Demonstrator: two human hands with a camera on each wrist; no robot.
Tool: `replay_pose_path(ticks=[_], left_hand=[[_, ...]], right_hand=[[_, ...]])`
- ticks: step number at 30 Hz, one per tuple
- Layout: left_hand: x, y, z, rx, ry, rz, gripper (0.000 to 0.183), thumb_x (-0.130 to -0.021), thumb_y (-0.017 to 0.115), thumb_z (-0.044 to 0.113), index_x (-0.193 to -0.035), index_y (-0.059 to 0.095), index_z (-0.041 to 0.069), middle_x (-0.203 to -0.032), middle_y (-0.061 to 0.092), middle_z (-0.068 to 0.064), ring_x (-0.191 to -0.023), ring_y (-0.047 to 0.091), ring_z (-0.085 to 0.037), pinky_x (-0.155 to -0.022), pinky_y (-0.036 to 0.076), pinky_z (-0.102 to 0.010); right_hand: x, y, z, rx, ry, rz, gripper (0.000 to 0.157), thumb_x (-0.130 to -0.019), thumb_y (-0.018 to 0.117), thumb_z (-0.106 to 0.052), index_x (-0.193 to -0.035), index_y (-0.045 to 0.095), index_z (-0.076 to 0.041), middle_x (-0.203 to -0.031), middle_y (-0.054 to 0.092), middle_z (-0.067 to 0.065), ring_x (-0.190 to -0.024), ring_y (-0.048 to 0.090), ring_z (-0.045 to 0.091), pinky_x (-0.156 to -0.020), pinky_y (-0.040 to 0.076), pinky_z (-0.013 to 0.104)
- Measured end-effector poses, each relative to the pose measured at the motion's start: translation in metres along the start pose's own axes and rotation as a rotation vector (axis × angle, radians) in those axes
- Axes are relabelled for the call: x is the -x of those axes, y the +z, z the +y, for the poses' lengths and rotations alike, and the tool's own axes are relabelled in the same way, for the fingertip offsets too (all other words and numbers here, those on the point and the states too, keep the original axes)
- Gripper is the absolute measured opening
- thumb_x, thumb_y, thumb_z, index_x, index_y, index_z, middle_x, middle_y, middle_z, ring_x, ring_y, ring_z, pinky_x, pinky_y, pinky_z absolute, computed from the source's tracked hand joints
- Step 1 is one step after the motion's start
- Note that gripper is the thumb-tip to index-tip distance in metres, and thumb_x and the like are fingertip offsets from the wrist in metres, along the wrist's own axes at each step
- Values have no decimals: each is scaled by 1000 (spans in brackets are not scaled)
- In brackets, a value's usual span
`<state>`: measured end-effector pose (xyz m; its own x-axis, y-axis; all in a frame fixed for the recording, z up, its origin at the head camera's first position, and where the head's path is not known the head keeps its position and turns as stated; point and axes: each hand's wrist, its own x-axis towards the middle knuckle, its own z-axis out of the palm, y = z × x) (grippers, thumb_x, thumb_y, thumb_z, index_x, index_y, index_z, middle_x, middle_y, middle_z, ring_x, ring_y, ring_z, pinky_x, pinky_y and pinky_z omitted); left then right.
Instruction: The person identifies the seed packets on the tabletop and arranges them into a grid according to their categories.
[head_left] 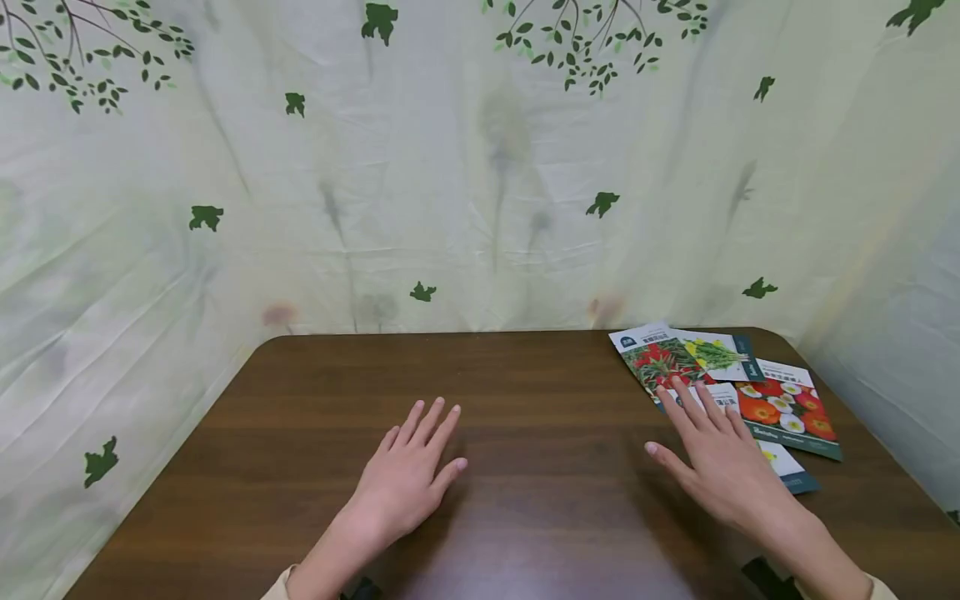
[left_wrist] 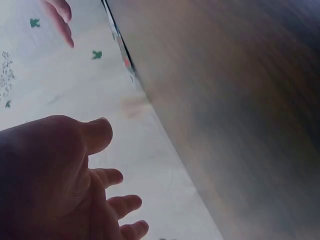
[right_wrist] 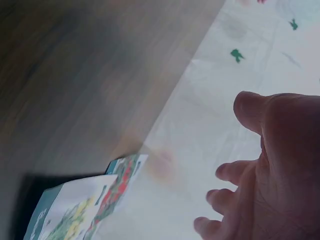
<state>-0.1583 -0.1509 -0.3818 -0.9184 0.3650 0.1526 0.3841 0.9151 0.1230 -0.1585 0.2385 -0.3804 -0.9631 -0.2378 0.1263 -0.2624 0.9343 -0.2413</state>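
While a pale, leafy cloth (head_left: 450, 167) hangs behind the brown table (head_left: 450, 375), the left hand (head_left: 407, 479) and right hand (head_left: 716, 467) have their fingers out straight. Seed packets (head_left: 791, 410), bright with red and yellow, overlap at its far right.

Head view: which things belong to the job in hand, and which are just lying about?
Likely part of the job:
printed packets, overlapping
right hand, fingers spread over them, gripping nothing
left hand, empty

Just surroundings:
brown table under the packets
leaf-patterned cloth behind it
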Motion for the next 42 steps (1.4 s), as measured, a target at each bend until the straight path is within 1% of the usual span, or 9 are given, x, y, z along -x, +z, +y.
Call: replay_pose_path(ticks=[9,14,18,22,25,30,34,37,42], left_hand=[[-3,7,15,-16,100,-31,65,-101,46,50,-157,27,23,-163,19,-3,-149,13,-25,-111,26,-56],[-10,8,23,-3,161,-64,65,-101,44,51,-157,26,24,-163,18,-2,-149,12,-25,-112,25,-55],[-18,9,32,-12,203,-86,64,-102,42,53,-158,24,26,-163,16,0,-149,10,-23,-113,23,-54],[-26,10,43,-31,240,-95,64,-102,40,53,-158,22,28,-163,15,1,-150,8,-21,-113,23,-52],[-29,11,51,-69,271,-87,63,-102,39,53,-158,24,28,-163,16,1,-150,9,-21,-114,24,-51],[-35,15,65,-137,348,-54,61,-102,41,52,-157,28,27,-162,20,0,-149,13,-22,-113,26,-48],[-42,21,74,-130,419,-45,61,-102,41,52,-157,28,27,-162,21,-1,-149,14,-22,-113,27,-48],[-50,24,79,-120,467,-42,60,-102,40,52,-156,29,28,-162,21,0,-149,14,-21,-113,28,-48],[-63,28,84,-97,520,-60,59,-103,39,52,-156,30,28,-162,20,2,-149,12,-20,-113,27,-48]], right_hand=[[6,0,16,28,-1,36,84,-97,50,-56,-156,23,-4,-162,8,20,-148,-5,39,-111,-2,65],[11,-2,26,51,15,74,84,-98,49,-56,-157,19,-5,-163,3,18,-148,-9,38,-112,-7,62],[13,-3,38,80,-2,124,82,-98,52,-52,-157,20,-5,-162,7,19,-148,-9,36,-112,-12,57],[14,-3,47,104,-4,162,82,-97,55,-50,-157,21,-6,-161,13,21,-148,-6,37,-112,-10,58],[15,-4,53,116,-1,172,81,-97,56,-48,-157,21,-6,-161,13,21,-148,-6,37,-113,-11,57],[18,-7,65,133,-23,194,80,-98,56,-45,-155,22,-2,-162,9,19,-148,-7,34,-113,-15,50],[18,-9,75,133,-34,202,79,-98,57,-44,-156,22,-3,-162,11,20,-149,-7,33,-113,-16,47],[16,-11,84,105,-59,214,78,-97,59,-41,-156,23,-4,-161,15,21,-149,-5,33,-114,-14,48],[14,-12,100,76,-95,224,79,-95,64,-38,-157,24,-8,-160,20,19,-149,1,33,-116,-11,46]])
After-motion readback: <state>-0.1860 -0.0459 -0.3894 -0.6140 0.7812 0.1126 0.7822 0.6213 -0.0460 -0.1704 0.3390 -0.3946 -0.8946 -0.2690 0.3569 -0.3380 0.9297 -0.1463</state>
